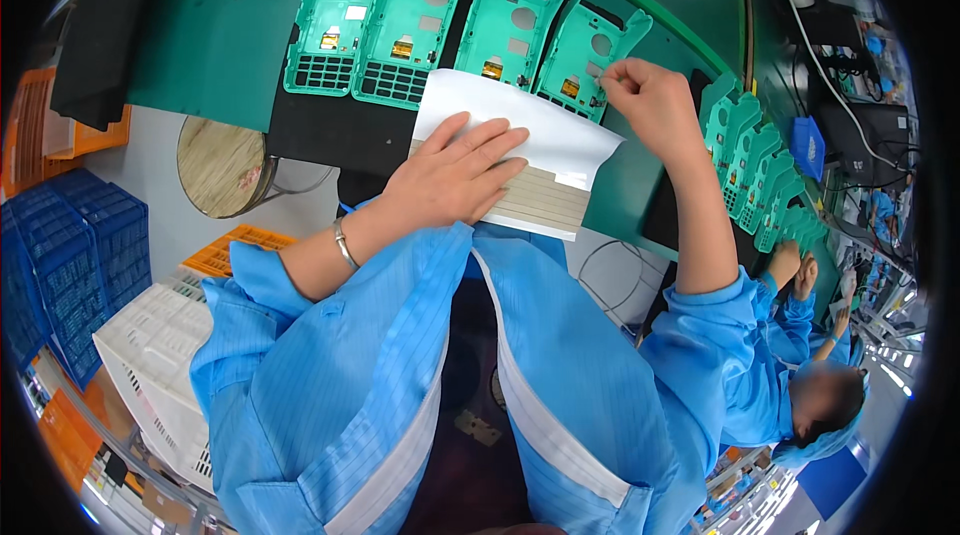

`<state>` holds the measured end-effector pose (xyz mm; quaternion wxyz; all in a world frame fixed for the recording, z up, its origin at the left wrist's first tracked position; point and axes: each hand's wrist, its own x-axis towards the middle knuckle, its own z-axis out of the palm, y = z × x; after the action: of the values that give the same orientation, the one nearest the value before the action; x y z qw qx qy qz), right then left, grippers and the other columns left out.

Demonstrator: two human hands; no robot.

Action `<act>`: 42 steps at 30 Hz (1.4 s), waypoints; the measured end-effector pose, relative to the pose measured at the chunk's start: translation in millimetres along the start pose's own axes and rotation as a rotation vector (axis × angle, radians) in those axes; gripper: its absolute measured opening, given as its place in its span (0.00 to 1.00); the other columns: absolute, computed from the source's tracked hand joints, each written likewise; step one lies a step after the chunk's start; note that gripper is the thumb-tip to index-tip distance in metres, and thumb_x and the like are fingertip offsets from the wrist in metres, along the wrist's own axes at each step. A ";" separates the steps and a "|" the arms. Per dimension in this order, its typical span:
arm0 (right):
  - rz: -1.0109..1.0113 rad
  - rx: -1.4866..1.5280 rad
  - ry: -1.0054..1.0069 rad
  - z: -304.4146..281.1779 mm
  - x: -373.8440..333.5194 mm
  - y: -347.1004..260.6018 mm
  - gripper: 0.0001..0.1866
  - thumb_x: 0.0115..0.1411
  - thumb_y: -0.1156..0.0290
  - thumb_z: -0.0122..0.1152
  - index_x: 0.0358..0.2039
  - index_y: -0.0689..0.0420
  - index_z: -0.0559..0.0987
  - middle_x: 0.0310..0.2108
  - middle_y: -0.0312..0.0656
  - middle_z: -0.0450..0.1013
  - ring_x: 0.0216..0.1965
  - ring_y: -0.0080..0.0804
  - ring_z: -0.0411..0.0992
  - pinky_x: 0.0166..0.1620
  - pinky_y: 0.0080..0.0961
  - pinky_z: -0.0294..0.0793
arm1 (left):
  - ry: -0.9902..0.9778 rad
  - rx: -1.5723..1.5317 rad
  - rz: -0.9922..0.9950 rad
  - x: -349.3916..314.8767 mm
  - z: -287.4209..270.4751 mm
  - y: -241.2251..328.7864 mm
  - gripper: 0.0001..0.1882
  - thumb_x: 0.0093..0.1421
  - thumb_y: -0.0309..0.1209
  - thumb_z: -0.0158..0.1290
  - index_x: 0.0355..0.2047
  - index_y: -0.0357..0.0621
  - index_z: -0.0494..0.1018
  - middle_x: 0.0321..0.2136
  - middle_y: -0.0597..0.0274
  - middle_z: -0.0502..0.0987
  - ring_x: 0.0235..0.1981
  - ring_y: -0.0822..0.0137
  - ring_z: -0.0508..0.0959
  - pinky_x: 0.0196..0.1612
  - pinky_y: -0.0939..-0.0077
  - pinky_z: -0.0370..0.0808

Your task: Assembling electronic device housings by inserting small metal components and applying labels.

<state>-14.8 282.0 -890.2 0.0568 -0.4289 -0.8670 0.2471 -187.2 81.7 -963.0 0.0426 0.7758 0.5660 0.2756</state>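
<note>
My left hand lies flat with fingers spread on a white paper sheet that carries beige strips along its near part. The sheet's far edge curls up against the green plastic housings. My right hand is closed in a pinch at the near right side of the rightmost housing in the row. Whatever its fingertips hold is too small to make out. To the left stand three more such housings, each with round and square light patches and a small gold-coloured piece.
More green housings line the bench to the right, where a co-worker's hands are at work. A blue bin stands beyond them. A round stool, blue crates and a white crate are at left.
</note>
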 end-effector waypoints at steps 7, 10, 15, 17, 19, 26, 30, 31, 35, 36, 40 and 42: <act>-0.062 -0.176 -0.020 4.2 20.9 8.0 0.10 0.52 0.68 0.59 0.33 0.59 0.80 0.21 0.43 0.74 0.20 0.34 0.70 0.27 0.27 0.69 | 0.011 0.039 0.006 -3.4 6.8 -3.2 0.18 0.50 0.36 0.58 0.42 0.53 0.73 0.58 0.67 0.66 0.58 0.68 0.65 0.62 0.61 0.57; -0.073 -0.204 -0.030 4.2 22.9 4.8 0.08 0.51 0.67 0.58 0.29 0.57 0.79 0.23 0.44 0.75 0.24 0.40 0.72 0.30 0.32 0.71 | -0.043 -0.037 -0.031 -4.1 5.4 -1.9 0.21 0.53 0.32 0.56 0.49 0.52 0.72 0.59 0.66 0.64 0.61 0.66 0.62 0.64 0.60 0.54; -0.109 -0.255 -0.032 2.9 25.0 3.9 0.07 0.52 0.67 0.56 0.25 0.56 0.77 0.23 0.44 0.75 0.26 0.45 0.73 0.32 0.37 0.73 | -0.054 -0.040 -0.043 -3.5 4.6 -1.3 0.21 0.52 0.32 0.57 0.49 0.53 0.72 0.59 0.66 0.64 0.61 0.66 0.62 0.64 0.61 0.54; -0.164 -0.298 -0.037 2.4 24.9 4.8 0.06 0.52 0.68 0.56 0.24 0.56 0.76 0.24 0.44 0.75 0.26 0.45 0.73 0.31 0.37 0.72 | -0.059 -0.043 -0.047 -2.7 3.6 -0.9 0.21 0.52 0.32 0.56 0.49 0.53 0.72 0.59 0.66 0.64 0.61 0.66 0.62 0.64 0.61 0.54; -0.185 -0.300 -0.028 3.2 24.0 5.0 0.06 0.52 0.68 0.55 0.24 0.56 0.75 0.24 0.44 0.75 0.26 0.45 0.73 0.30 0.38 0.72 | -0.064 -0.044 -0.052 -3.1 2.4 0.4 0.21 0.53 0.32 0.56 0.49 0.53 0.72 0.59 0.66 0.64 0.61 0.66 0.62 0.64 0.61 0.54; -0.227 -0.387 -0.011 5.0 22.5 2.7 0.07 0.51 0.69 0.58 0.29 0.57 0.79 0.24 0.43 0.76 0.25 0.41 0.74 0.29 0.34 0.72 | -0.048 -0.025 -0.043 -4.8 4.9 0.8 0.21 0.53 0.32 0.56 0.49 0.53 0.72 0.59 0.66 0.64 0.61 0.66 0.62 0.64 0.61 0.54; -0.229 -0.439 0.007 8.7 17.1 4.3 0.06 0.52 0.70 0.58 0.29 0.56 0.80 0.27 0.42 0.76 0.26 0.41 0.74 0.30 0.32 0.72 | -0.055 -0.042 -0.041 -2.8 4.4 0.2 0.21 0.53 0.32 0.56 0.49 0.53 0.72 0.58 0.66 0.65 0.61 0.65 0.62 0.63 0.60 0.54; -0.269 -0.356 0.111 9.3 13.9 5.6 0.05 0.52 0.70 0.58 0.30 0.56 0.78 0.26 0.42 0.75 0.26 0.41 0.74 0.28 0.33 0.72 | -0.051 -0.036 -0.035 -2.1 5.3 -1.1 0.20 0.53 0.31 0.56 0.48 0.53 0.72 0.58 0.65 0.65 0.60 0.65 0.62 0.63 0.60 0.54; -0.268 0.015 0.084 0.4 -23.2 -11.7 0.04 0.51 0.73 0.60 0.29 0.57 0.78 0.26 0.41 0.73 0.26 0.38 0.73 0.28 0.30 0.72 | -0.045 -0.026 -0.045 -1.9 3.6 -1.3 0.21 0.52 0.31 0.56 0.48 0.54 0.72 0.58 0.65 0.65 0.60 0.65 0.63 0.63 0.60 0.55; -0.271 0.071 0.009 2.5 -38.3 -19.1 0.03 0.51 0.74 0.60 0.28 0.57 0.78 0.25 0.40 0.73 0.26 0.37 0.73 0.28 0.29 0.73 | -0.030 -0.028 -0.035 -0.8 2.9 -1.8 0.21 0.51 0.31 0.56 0.48 0.55 0.73 0.58 0.66 0.65 0.60 0.65 0.64 0.63 0.60 0.56; -0.443 -0.085 -0.044 31.8 -70.7 -21.5 0.04 0.49 0.74 0.61 0.26 0.57 0.76 0.23 0.40 0.71 0.25 0.38 0.72 0.27 0.31 0.72 | 0.048 0.012 0.004 -0.1 3.3 -0.4 0.14 0.50 0.33 0.56 0.40 0.56 0.76 0.56 0.66 0.68 0.56 0.67 0.68 0.58 0.62 0.61; -0.456 -0.106 -0.037 39.6 -74.6 -21.3 0.04 0.49 0.73 0.60 0.25 0.56 0.75 0.23 0.39 0.70 0.25 0.38 0.72 0.26 0.32 0.71 | 0.062 0.018 0.008 -1.5 5.9 -0.3 0.14 0.50 0.33 0.56 0.39 0.56 0.77 0.56 0.66 0.68 0.56 0.67 0.68 0.58 0.61 0.62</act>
<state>4.4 198.5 -906.1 0.0727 -0.2197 -0.9542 0.1895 -184.9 81.8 -968.6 0.0171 0.7694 0.5665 0.2948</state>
